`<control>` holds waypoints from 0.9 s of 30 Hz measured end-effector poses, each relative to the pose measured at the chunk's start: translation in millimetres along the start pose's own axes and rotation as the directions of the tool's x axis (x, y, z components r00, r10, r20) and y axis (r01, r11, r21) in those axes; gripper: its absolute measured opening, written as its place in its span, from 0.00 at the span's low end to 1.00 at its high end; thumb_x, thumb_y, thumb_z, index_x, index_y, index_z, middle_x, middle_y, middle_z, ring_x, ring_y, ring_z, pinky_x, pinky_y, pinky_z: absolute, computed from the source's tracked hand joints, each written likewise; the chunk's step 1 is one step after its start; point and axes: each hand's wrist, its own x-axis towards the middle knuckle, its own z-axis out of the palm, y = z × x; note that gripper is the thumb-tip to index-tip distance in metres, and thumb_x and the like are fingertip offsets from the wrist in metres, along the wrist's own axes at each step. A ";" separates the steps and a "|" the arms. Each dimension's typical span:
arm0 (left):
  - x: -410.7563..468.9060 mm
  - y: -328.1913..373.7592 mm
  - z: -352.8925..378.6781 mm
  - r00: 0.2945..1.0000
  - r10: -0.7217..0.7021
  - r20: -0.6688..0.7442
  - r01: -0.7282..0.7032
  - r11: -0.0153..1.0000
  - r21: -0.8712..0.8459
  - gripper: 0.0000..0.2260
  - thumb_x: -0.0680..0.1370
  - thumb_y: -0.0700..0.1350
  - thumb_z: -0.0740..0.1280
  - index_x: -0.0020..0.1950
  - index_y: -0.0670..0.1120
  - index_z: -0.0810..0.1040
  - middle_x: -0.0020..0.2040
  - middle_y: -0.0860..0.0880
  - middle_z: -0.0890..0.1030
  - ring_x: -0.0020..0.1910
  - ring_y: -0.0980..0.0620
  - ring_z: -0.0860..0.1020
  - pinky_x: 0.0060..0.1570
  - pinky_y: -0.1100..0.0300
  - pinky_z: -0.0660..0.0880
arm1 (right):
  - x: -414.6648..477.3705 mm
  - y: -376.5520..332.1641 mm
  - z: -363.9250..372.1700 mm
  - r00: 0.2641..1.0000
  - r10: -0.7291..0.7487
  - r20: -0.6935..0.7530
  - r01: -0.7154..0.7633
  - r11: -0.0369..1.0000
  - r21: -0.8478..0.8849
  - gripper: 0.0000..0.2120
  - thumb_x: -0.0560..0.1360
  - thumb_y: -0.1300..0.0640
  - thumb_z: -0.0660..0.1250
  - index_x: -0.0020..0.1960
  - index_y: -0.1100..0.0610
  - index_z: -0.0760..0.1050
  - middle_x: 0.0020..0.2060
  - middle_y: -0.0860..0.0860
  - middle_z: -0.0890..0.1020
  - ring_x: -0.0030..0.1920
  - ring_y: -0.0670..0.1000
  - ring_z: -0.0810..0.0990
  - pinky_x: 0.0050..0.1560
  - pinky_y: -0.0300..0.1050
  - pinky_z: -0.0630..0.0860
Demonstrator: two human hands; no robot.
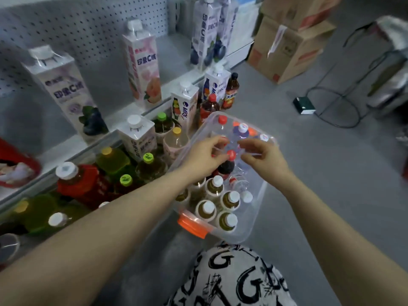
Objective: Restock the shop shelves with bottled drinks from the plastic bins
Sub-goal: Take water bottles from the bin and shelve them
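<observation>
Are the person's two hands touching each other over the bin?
Apart. The head view shows a plain gap between the left hand and the right hand.

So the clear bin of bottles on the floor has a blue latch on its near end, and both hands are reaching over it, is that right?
Not quite: in the head view the latch on the near end of the clear bin is orange, not blue. The rest stands: the bin of bottles sits on the floor, with the left hand and right hand over it.
</observation>
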 end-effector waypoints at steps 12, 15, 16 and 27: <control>12.2 -29.6 57.3 0.969 -0.143 0.200 0.112 0.981 0.158 0.17 0.79 0.43 0.68 0.68 0.48 0.77 0.62 0.49 0.81 0.59 0.52 0.79 0.65 0.53 0.73 | -19.9 71.3 18.3 0.931 0.215 0.296 0.064 0.700 -0.712 0.34 0.69 0.43 0.77 0.71 0.46 0.70 0.66 0.50 0.78 0.70 0.56 0.71 0.68 0.49 0.65; 14.0 -32.6 60.8 0.964 -0.160 0.214 0.126 0.978 0.166 0.18 0.80 0.43 0.67 0.69 0.49 0.75 0.63 0.48 0.80 0.61 0.52 0.78 0.66 0.52 0.73 | -17.4 74.5 23.8 0.931 0.218 0.291 0.105 0.606 -0.789 0.34 0.69 0.41 0.75 0.72 0.46 0.68 0.68 0.50 0.77 0.74 0.57 0.65 0.71 0.51 0.58; 14.9 -32.7 61.7 0.963 -0.167 0.212 0.132 0.977 0.169 0.18 0.80 0.43 0.67 0.70 0.48 0.75 0.63 0.48 0.80 0.61 0.51 0.78 0.66 0.52 0.73 | -15.3 75.6 25.7 0.935 0.211 0.285 0.114 0.581 -0.806 0.33 0.70 0.42 0.74 0.71 0.46 0.68 0.68 0.51 0.77 0.74 0.57 0.64 0.72 0.52 0.57; 19.3 -36.0 66.9 0.950 -0.220 0.220 0.192 0.971 0.144 0.18 0.80 0.44 0.66 0.70 0.49 0.74 0.64 0.49 0.79 0.61 0.52 0.78 0.66 0.53 0.72 | 12.8 80.5 9.7 0.911 0.158 0.380 0.193 0.651 -0.734 0.25 0.77 0.45 0.69 0.73 0.39 0.69 0.70 0.51 0.76 0.74 0.57 0.66 0.74 0.53 0.59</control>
